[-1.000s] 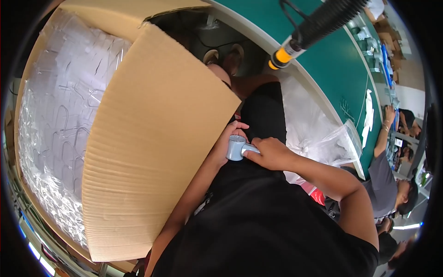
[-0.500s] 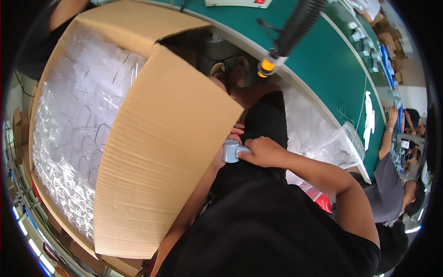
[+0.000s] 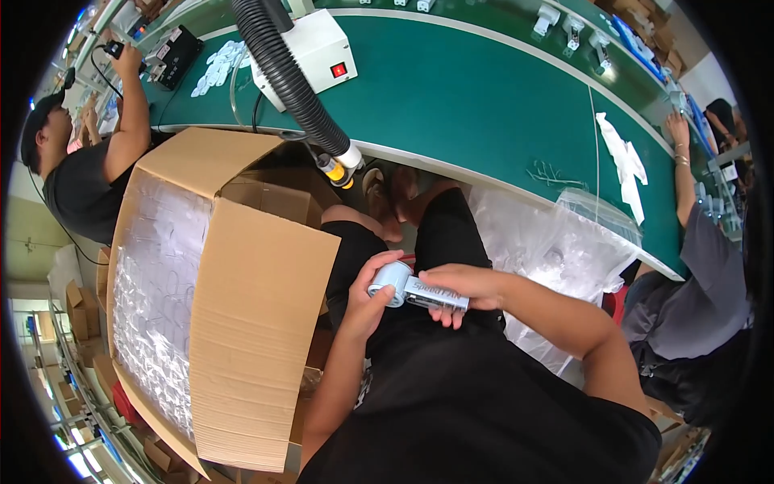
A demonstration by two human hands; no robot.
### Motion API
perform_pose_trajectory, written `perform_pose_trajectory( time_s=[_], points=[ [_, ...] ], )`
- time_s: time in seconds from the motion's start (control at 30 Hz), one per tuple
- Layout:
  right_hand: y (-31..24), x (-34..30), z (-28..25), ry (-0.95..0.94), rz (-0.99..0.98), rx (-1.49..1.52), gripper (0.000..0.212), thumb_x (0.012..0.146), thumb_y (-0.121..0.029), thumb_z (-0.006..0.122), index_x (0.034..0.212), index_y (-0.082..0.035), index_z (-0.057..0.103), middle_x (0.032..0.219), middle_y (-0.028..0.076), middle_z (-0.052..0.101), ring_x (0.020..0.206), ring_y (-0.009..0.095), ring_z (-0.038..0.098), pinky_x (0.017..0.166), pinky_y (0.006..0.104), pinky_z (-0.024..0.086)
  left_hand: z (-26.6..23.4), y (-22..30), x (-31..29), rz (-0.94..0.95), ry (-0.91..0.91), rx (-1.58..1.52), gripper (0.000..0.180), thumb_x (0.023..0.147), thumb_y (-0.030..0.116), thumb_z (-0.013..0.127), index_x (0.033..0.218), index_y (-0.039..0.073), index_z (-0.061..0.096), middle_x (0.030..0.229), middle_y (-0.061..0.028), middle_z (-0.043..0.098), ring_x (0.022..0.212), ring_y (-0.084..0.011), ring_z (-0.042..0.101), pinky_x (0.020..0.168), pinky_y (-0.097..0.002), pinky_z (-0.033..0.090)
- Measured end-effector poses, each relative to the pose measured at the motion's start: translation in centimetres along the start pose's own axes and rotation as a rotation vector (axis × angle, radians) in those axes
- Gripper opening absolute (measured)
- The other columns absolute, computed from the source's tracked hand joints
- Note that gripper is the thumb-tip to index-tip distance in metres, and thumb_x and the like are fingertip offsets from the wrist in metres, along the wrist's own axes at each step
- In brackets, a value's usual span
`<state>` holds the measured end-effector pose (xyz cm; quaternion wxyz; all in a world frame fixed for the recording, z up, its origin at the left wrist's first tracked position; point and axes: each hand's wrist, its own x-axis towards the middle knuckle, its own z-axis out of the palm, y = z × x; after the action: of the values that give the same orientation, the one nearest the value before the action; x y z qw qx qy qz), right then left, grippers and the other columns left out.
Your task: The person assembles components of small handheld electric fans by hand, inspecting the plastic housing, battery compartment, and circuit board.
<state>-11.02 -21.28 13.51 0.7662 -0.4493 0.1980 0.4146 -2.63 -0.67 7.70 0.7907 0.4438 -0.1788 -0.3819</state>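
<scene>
A pale blue handheld fan (image 3: 421,291) with a round, barrel-shaped head and a straight handle lies across my lap between both hands. My left hand (image 3: 368,300) is wrapped round the barrel head, thumb over its near side. The handle is gripped by my right hand (image 3: 472,286), thumb on top and fingertips showing underneath. Along the handle's near side runs a dark, detailed strip too small to make out. Something red shows in part just behind the fan.
An open cardboard box (image 3: 258,339) lined with clear plastic bags stands at my left. Ahead is a green-topped workbench (image 3: 451,89) with a white machine (image 3: 318,60). A black corrugated hose (image 3: 294,81) hangs over its edge. Co-workers (image 3: 89,169) sit on both sides; clear plastic sheeting (image 3: 524,250) lies at right.
The fan is turned so that its handle shows in full, and my left hand has come out from behind the box flap. The view has shifted, taking in more of the bench.
</scene>
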Motion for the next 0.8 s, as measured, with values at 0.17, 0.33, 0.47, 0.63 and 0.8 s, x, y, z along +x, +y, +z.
perform_pose_trajectory(
  time_s=[0.17, 0.33, 0.47, 0.63, 0.8],
  points=[
    [0.2, -3.0, 0.6, 0.075, -0.287, -0.415, 0.065, 0.098, -0.055, 0.040, 0.140, -0.006, 0.040, 0.101, 0.011, 0.065, 0.083, 0.018, 0.066, 0.061, 0.0302, 0.057, 0.8, -0.7, 0.7, -0.039, 0.085, -0.105, 0.054, 0.095, 0.045, 0.057, 0.126, 0.002, 0.050, 0.118, -0.0149, 0.059, 0.110, -0.0225, 0.058, 0.096, -0.0358, 0.045],
    [-0.9, -6.9, 1.3, 0.245, -0.603, -0.611, 0.067, 0.084, -0.031, 0.072, 0.141, -0.013, 0.043, 0.104, 0.013, 0.066, 0.082, 0.021, 0.067, 0.069, 0.0302, 0.054, 2.3, -0.1, 2.0, -0.249, 0.269, -0.213, 0.049, 0.100, 0.049, 0.042, 0.119, 0.006, 0.054, 0.107, -0.0135, 0.063, 0.093, -0.0222, 0.064, 0.074, -0.0351, 0.054],
    [-0.5, -5.4, 1.4, 0.500, -0.878, -0.846, 0.057, 0.076, -0.022, 0.078, 0.127, -0.011, 0.055, 0.104, 0.013, 0.068, 0.082, 0.025, 0.069, 0.071, 0.0313, 0.055, 2.9, 0.6, 2.9, -0.384, 0.256, -0.286, 0.052, 0.101, 0.052, 0.034, 0.117, 0.007, 0.054, 0.103, -0.0139, 0.065, 0.078, -0.0233, 0.067, 0.054, -0.0342, 0.054],
    [-1.0, -5.4, 1.3, 0.666, -1.000, -0.712, 0.046, 0.072, -0.010, 0.078, 0.115, -0.006, 0.063, 0.100, 0.010, 0.070, 0.084, 0.021, 0.071, 0.072, 0.0295, 0.055, 4.0, 2.6, 3.4, -0.393, 0.142, -0.272, 0.054, 0.101, 0.053, 0.032, 0.121, 0.007, 0.051, 0.112, -0.0165, 0.062, 0.078, -0.0264, 0.067, 0.057, -0.0353, 0.055],
    [-1.2, -5.1, 0.8, 0.647, -0.979, -0.649, 0.043, 0.071, -0.008, 0.077, 0.112, -0.005, 0.065, 0.098, 0.010, 0.070, 0.084, 0.020, 0.071, 0.072, 0.0290, 0.054, 3.4, 2.7, 2.9, -0.333, 0.127, -0.191, 0.049, 0.098, 0.046, 0.042, 0.126, 0.007, 0.048, 0.122, -0.0177, 0.058, 0.087, -0.0273, 0.067, 0.063, -0.0342, 0.055]
  ],
)
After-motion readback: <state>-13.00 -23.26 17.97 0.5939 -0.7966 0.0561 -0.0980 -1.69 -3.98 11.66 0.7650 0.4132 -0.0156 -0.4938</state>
